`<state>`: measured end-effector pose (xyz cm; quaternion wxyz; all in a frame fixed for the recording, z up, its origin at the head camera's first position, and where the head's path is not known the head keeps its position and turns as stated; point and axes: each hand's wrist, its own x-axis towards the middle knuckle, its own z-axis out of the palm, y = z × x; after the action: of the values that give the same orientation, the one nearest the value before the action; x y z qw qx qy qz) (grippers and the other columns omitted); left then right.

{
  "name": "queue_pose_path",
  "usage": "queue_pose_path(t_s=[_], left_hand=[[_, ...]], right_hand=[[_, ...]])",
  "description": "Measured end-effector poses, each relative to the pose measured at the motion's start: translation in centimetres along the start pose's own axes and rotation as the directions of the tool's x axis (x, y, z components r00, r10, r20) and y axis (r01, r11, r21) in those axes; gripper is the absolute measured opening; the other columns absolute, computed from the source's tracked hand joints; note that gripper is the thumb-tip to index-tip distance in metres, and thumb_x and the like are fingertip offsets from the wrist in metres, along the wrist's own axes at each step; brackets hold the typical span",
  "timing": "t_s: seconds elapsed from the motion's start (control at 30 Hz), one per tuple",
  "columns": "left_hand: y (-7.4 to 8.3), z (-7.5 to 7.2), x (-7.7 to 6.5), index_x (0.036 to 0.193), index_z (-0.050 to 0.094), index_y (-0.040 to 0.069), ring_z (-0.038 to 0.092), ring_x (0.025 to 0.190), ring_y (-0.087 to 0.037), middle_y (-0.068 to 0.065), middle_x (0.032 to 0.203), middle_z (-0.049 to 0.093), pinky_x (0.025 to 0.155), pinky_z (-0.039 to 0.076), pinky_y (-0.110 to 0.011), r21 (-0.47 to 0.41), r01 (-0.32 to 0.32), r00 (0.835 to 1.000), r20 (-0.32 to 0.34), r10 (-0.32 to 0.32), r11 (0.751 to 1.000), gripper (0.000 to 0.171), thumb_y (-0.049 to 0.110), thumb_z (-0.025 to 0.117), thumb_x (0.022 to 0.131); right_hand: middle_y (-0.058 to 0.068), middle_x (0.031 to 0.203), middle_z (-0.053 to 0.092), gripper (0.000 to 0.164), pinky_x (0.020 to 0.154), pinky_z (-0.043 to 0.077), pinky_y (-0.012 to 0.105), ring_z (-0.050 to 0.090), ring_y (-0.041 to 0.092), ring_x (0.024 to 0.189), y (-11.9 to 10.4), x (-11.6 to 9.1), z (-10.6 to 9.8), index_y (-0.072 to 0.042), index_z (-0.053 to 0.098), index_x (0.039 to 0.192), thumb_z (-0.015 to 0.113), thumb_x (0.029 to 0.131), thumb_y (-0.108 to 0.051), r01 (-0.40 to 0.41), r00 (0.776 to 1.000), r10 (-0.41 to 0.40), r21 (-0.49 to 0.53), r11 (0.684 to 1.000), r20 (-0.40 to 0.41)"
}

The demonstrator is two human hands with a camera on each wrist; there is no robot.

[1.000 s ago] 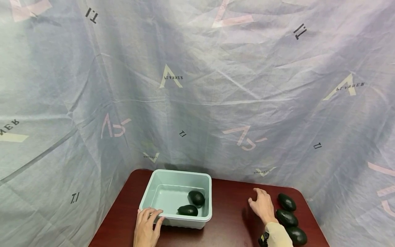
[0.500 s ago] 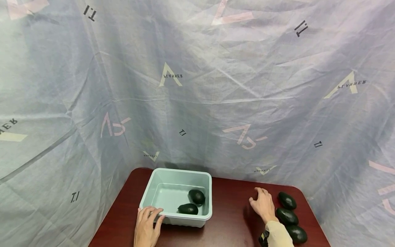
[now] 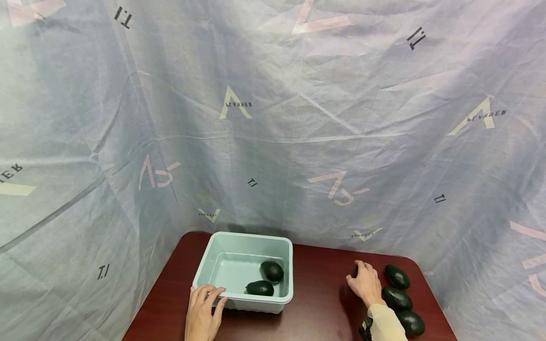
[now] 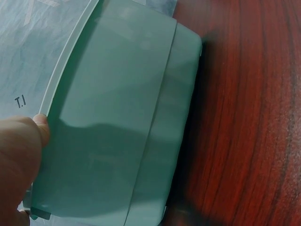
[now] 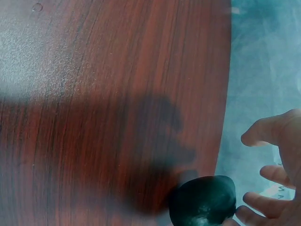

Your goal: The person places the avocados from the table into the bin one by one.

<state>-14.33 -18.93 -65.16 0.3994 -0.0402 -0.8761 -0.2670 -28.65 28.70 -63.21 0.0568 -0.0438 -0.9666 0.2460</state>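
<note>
With thumb outside and fingers over the rim, my left hand (image 3: 202, 310) grips the near left corner of a pale green plastic tub (image 3: 245, 240). In the left wrist view, the thumb (image 4: 43, 129) presses just below the rim. Two dark green avocados (image 3: 271, 272) lie inside the tub, toward its right side. My right hand (image 3: 366, 284) hovers over the table, left of a row of three avocados (image 3: 397, 299). Its fingers are bent and spread, with the thumb apart. In the right wrist view, one avocado (image 5: 203, 202) lies close beside the lower fingers; contact is unclear.
The dark red wooden table (image 3: 315, 293) carries everything. A grey printed cloth (image 3: 273, 142) hangs behind the table and at both sides. The avocado row sits close to the table's right edge. A dark watch-like band (image 3: 365, 327) is on the right wrist.
My right hand has shifted slightly right, toward the row of avocados. The left hand stays on the tub, and the avocados have not moved on the table or in the tub.
</note>
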Motion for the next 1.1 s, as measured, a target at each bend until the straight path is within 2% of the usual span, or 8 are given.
queue_pose_path(t_s=[0.3,0.7,0.97,1.1], left_hand=[[0.1,0.0,0.1,0.103,0.08,0.017,0.059,0.112,-0.032,-0.003,0.102,0.067,0.114,0.036,-0.078,-0.004,-0.023,1.0,-0.018,0.023,1.0,0.029,0.014,0.092,0.077],[0.0,-0.1,0.1,0.101,0.08,0.016,0.058,0.112,-0.031,-0.003,0.101,0.067,0.121,0.033,-0.075,0.001,-0.012,1.0,-0.018,0.012,1.0,0.028,0.014,0.092,0.076],[0.0,-0.1,0.0,0.101,0.08,0.016,0.058,0.112,-0.032,-0.004,0.1,0.066,0.115,0.034,-0.079,-0.009,0.0,1.0,-0.004,-0.001,1.0,0.027,0.014,0.092,0.077],[-0.1,0.0,0.0,0.102,0.08,0.015,0.058,0.113,-0.031,-0.004,0.101,0.066,0.119,0.033,-0.077,-0.004,0.002,1.0,-0.002,-0.002,1.0,0.026,0.015,0.092,0.078]], right_hand=[[0.041,0.154,0.042,0.062,0.105,0.044,0.077,0.042,0.062,0.136,1.2,0.1,0.2,0.005,0.052,0.148,0.07,0.095,-0.022,-0.008,1.0,0.008,-0.029,1.0,-0.011],[0.045,0.153,0.038,0.068,0.107,0.042,0.079,0.04,0.065,0.136,2.5,0.1,0.5,0.01,0.043,0.151,0.068,0.096,-0.021,-0.022,1.0,0.021,-0.034,0.999,-0.011],[0.047,0.153,0.035,0.071,0.106,0.043,0.078,0.038,0.066,0.136,3.2,0.3,0.8,0.011,0.037,0.153,0.068,0.097,-0.02,-0.038,0.999,0.039,-0.042,0.998,0.011],[0.047,0.153,0.033,0.076,0.106,0.043,0.079,0.037,0.067,0.136,3.6,0.4,0.8,0.011,0.034,0.156,0.069,0.096,-0.019,-0.064,0.998,0.065,-0.028,0.998,0.016]])
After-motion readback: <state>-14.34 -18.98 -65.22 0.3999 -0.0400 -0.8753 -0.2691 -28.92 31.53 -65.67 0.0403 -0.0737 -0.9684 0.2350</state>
